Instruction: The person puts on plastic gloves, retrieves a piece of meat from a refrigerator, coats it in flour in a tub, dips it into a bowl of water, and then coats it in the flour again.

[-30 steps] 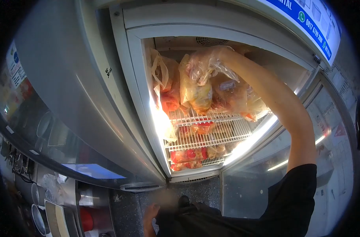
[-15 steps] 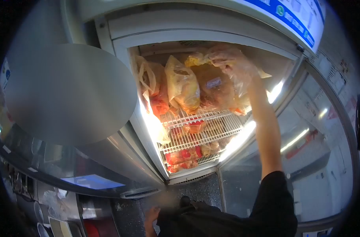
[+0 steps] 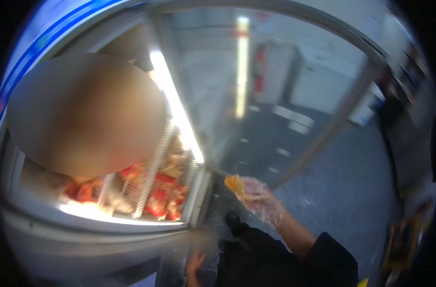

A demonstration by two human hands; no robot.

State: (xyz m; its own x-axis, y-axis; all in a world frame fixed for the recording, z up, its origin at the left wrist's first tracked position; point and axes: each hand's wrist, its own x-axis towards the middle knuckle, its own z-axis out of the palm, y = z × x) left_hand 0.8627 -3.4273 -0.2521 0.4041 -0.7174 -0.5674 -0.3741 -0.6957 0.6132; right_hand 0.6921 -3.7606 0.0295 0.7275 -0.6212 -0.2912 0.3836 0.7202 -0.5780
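My right hand [image 3: 261, 203], in a clear plastic glove, is in front of my body at the lower middle of the view. Its fingers are closed on a yellow-orange piece of food [image 3: 234, 185], whose exact kind I cannot make out. My left hand [image 3: 195, 262] hangs low beside the refrigerator. It is small and soft in the picture, and whether it holds anything does not show. Left of my right hand are red-and-clear food packs [image 3: 161, 198] on the white wire shelves [image 3: 153, 167] of the lit refrigerator. A blurred oval hides much of its upper inside.
The refrigerator's glass door [image 3: 294, 124] stands open on the far side of my right hand, its frame slanting down to the floor. Grey floor [image 3: 337, 191] stretches to the right. Dark, blurred items line the right edge.
My right hand has come out of the top of the refrigerator, down towards my body, with the yellow-orange piece in it. The view has turned right, towards the open door.
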